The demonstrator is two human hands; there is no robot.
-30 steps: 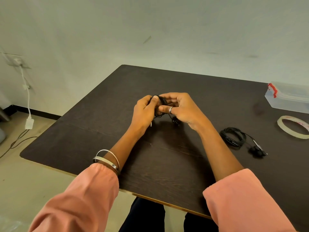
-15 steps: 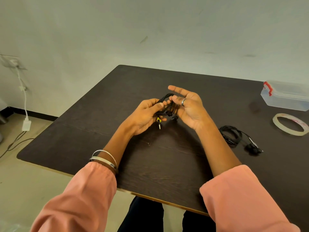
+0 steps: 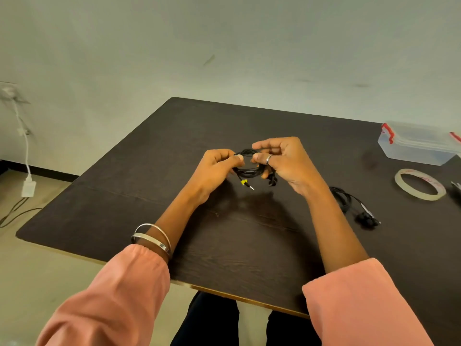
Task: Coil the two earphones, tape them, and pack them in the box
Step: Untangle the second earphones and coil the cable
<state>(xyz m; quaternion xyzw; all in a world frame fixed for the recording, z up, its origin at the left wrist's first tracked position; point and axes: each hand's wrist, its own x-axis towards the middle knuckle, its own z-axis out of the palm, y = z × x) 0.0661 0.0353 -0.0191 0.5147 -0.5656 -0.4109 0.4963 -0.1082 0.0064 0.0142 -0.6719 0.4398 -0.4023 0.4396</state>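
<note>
Above the middle of the dark table (image 3: 149,191), a black coiled earphone (image 3: 248,168) is stretched between both hands. My left hand (image 3: 214,171) pinches its left side and my right hand (image 3: 284,161) pinches its right side. Its plug with a yellow band hangs below, and an earbud dangles under my right hand. A second black earphone (image 3: 349,203) lies coiled on the table to the right of my right forearm. A roll of clear tape (image 3: 420,184) lies flat at the far right. The clear plastic box (image 3: 416,143) with red latches stands closed behind the tape.
A dark object (image 3: 456,188) shows partly at the right edge beside the tape. A white charger and cable (image 3: 27,181) hang down the wall at the left, onto the floor. The table's near edge runs just in front of my knees.
My right hand, which was spread open half a second ago, has closed its fingers on the coil. Both hands now hold the coil as a wider loop with the plug hanging down.
</note>
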